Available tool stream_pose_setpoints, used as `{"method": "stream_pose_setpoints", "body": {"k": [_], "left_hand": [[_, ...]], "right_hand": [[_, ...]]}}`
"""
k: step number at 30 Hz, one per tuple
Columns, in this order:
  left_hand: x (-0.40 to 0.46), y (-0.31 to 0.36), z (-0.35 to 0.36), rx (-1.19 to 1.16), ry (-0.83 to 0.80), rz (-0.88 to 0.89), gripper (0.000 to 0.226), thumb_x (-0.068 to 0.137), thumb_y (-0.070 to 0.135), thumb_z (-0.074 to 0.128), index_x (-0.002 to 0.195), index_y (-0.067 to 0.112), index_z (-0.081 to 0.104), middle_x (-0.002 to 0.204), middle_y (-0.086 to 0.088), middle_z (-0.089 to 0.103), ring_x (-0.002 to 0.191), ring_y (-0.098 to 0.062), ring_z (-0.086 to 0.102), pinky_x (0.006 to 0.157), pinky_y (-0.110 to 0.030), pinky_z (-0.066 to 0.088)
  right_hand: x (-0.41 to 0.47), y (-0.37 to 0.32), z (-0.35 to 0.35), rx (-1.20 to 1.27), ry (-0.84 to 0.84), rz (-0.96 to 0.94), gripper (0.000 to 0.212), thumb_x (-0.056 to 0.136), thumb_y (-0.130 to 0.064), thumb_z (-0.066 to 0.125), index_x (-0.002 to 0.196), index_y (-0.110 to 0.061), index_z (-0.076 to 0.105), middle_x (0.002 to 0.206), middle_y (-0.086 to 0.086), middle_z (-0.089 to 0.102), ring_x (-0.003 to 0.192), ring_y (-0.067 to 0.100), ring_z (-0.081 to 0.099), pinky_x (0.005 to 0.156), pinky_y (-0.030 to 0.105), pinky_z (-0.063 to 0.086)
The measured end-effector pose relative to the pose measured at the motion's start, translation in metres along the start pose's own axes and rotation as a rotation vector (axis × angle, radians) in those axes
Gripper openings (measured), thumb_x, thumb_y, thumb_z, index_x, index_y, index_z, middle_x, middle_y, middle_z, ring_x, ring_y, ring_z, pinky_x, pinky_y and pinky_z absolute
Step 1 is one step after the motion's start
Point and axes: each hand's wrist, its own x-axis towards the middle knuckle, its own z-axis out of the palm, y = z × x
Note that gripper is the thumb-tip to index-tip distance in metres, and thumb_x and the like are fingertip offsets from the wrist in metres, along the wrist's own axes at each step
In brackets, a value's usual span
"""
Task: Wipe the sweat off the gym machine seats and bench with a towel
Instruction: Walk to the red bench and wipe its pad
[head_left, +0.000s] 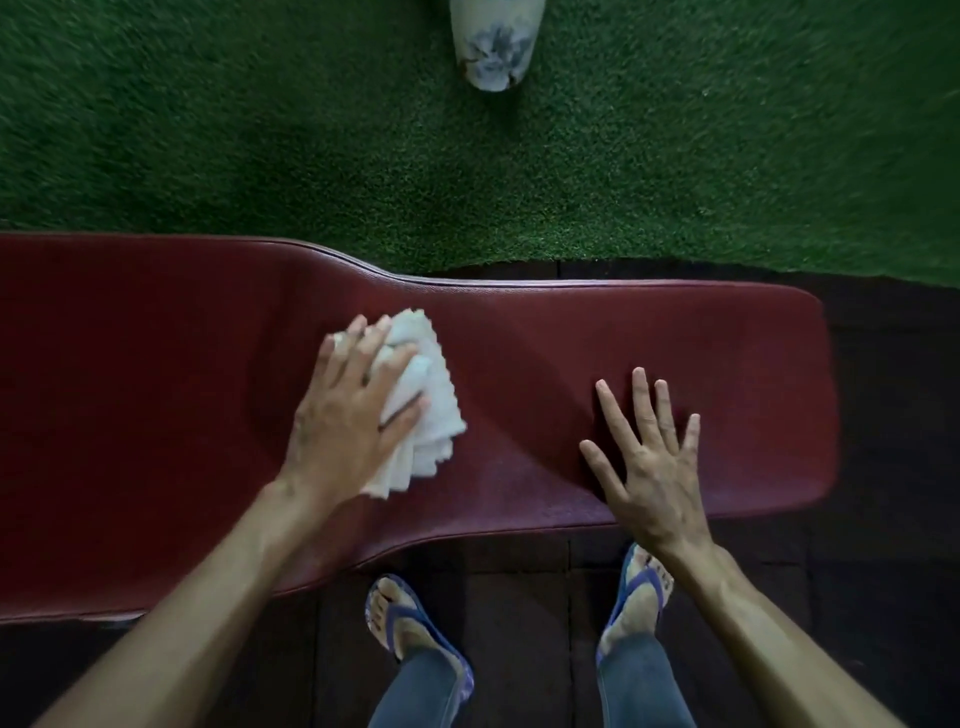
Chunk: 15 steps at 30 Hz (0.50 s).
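Fingers (382, 345) of the left hand (348, 415) lie spread and pressed down on a folded white towel (431, 405), pinning it flat against the dark red padded surface (156, 389). Much of the towel is hidden under the palm; its loose layered edges show at the hand's 3 to 5 o'clock side, and its long axis runs roughly from 12 to 6 o'clock, tilted slightly. The surface stretches from 9 to 3 o'clock across the view, wide at the left, where the frame cuts it off, and narrowing to a rounded end at the right. At 3 o'clock from the towel, well apart from it, the right hand (649, 462) rests on the narrow part, fingers splayed wide and holding nothing. Green turf (208, 130) lies at 12 o'clock beyond the surface, with a pale, stained object (493, 47), cut off by the top edge, too blurred to identify. Blue flip-flops (410, 623) stand on dark flooring at 6 o'clock.
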Motion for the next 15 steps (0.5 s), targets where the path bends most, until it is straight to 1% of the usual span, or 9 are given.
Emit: {"method": "stream_pose_setpoints", "body": {"k": [4, 7, 9, 11, 13, 15], "left_hand": [[0.077, 0.046, 0.012, 0.021, 0.045, -0.04, 0.055, 0.097, 0.052, 0.043, 0.139, 0.019, 0.053, 0.154, -0.012, 0.043, 0.147, -0.033, 0.033, 0.123, -0.051, 0.02], [0.093, 0.103, 0.031, 0.018, 0.064, -0.025, 0.056, 0.096, 0.054, 0.043, 0.139, 0.02, 0.055, 0.152, -0.013, 0.046, 0.145, -0.034, 0.037, 0.123, -0.052, 0.023], [0.069, 0.132, 0.042, -0.026, 0.069, 0.039, 0.054, 0.098, 0.052, 0.044, 0.139, 0.019, 0.055, 0.152, -0.015, 0.045, 0.146, -0.035, 0.036, 0.122, -0.052, 0.024], [0.028, 0.14, 0.046, -0.067, 0.026, 0.124, 0.052, 0.099, 0.049, 0.047, 0.14, 0.02, 0.055, 0.155, -0.015, 0.042, 0.148, -0.034, 0.033, 0.122, -0.052, 0.026], [-0.008, 0.126, 0.045, -0.07, -0.005, 0.229, 0.049, 0.098, 0.046, 0.051, 0.14, 0.021, 0.057, 0.155, -0.013, 0.042, 0.148, -0.032, 0.034, 0.12, -0.051, 0.03], [-0.029, 0.103, 0.039, -0.056, -0.033, 0.283, 0.046, 0.099, 0.046, 0.049, 0.138, 0.023, 0.059, 0.155, -0.01, 0.043, 0.148, -0.03, 0.034, 0.12, -0.05, 0.03]], "right_hand": [[0.001, 0.009, 0.001, 0.023, 0.011, -0.014, 0.066, 0.097, -0.067, 0.024, 0.157, -0.045, 0.005, 0.169, -0.006, -0.011, 0.155, 0.019, -0.016, 0.12, 0.062, -0.005], [0.003, 0.025, -0.001, 0.056, 0.048, 0.054, 0.067, 0.097, -0.067, 0.025, 0.158, -0.045, 0.007, 0.169, -0.004, -0.011, 0.155, 0.021, -0.015, 0.12, 0.062, -0.004], [0.001, 0.039, -0.003, 0.06, 0.065, 0.097, 0.067, 0.097, -0.067, 0.025, 0.157, -0.046, 0.008, 0.169, -0.004, -0.01, 0.156, 0.022, -0.014, 0.12, 0.064, -0.002], [0.001, 0.05, -0.004, 0.052, 0.059, 0.079, 0.067, 0.096, -0.068, 0.025, 0.157, -0.047, 0.007, 0.169, -0.006, -0.009, 0.156, 0.022, -0.014, 0.12, 0.065, -0.002], [0.002, 0.055, -0.004, 0.046, 0.058, 0.051, 0.066, 0.096, -0.068, 0.024, 0.157, -0.047, 0.006, 0.169, -0.006, -0.009, 0.156, 0.022, -0.014, 0.12, 0.065, -0.002], [0.003, 0.056, -0.003, 0.052, 0.065, 0.038, 0.066, 0.097, -0.067, 0.024, 0.157, -0.047, 0.005, 0.169, -0.006, -0.01, 0.155, 0.021, -0.015, 0.12, 0.065, -0.003]]}}
